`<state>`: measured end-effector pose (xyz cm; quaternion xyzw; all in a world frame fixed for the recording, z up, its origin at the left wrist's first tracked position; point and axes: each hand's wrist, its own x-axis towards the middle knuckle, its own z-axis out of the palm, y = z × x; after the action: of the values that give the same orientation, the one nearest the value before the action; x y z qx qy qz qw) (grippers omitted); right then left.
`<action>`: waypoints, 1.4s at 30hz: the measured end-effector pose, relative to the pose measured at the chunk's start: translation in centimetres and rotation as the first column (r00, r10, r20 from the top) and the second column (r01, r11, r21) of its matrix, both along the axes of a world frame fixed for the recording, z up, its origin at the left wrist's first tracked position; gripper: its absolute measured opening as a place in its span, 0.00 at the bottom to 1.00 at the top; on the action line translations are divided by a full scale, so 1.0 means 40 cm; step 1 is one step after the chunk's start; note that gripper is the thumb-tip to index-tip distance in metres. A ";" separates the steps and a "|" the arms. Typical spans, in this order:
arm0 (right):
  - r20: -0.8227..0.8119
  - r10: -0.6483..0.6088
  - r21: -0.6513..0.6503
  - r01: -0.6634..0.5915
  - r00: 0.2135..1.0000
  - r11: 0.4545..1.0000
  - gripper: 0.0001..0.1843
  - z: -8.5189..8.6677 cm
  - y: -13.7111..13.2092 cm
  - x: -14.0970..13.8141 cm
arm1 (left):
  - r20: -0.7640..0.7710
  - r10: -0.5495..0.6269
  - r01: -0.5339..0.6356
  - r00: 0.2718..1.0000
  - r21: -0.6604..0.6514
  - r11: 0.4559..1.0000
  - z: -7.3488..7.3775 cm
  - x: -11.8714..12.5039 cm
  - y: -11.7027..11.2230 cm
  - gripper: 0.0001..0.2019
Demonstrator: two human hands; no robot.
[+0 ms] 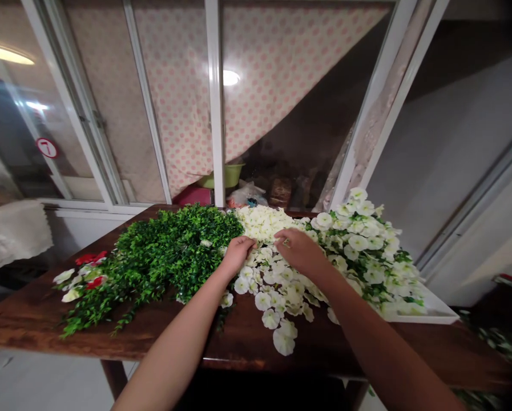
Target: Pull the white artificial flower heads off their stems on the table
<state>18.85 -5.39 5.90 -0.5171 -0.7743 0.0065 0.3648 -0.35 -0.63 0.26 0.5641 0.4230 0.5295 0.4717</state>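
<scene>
My left hand (237, 254) is closed in a pinch at the right edge of the green foliage, beside the white flowers. What its fingers hold is too small to make out. My right hand (296, 246) hangs over the white flowers with its fingers curled, and a small bit of green shows at them. Loose white artificial blossoms (277, 285) spread over the table under and in front of both hands. Behind them lies a dense heap of cream-white petals (264, 222). To the left is a thick pile of green leafy sprigs (170, 251).
A white tray (442, 314) at the right holds bunches of white flowers with green leaves (367, 245). Red and white flowers (87, 274) lie at the left end of the dark wooden table (28, 308). A window with a dotted curtain (178, 103) stands behind.
</scene>
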 end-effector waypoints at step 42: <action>-0.926 0.068 -0.190 -0.614 0.372 0.766 0.20 -0.184 0.096 -0.070 | -0.273 0.029 0.070 0.962 0.349 0.934 -0.020 0.007 -0.007 0.14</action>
<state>16.05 -1.55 -1.45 -0.3305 -0.5299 0.5562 0.5483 -0.05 -0.91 -0.55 0.7121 0.3754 0.5091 0.3045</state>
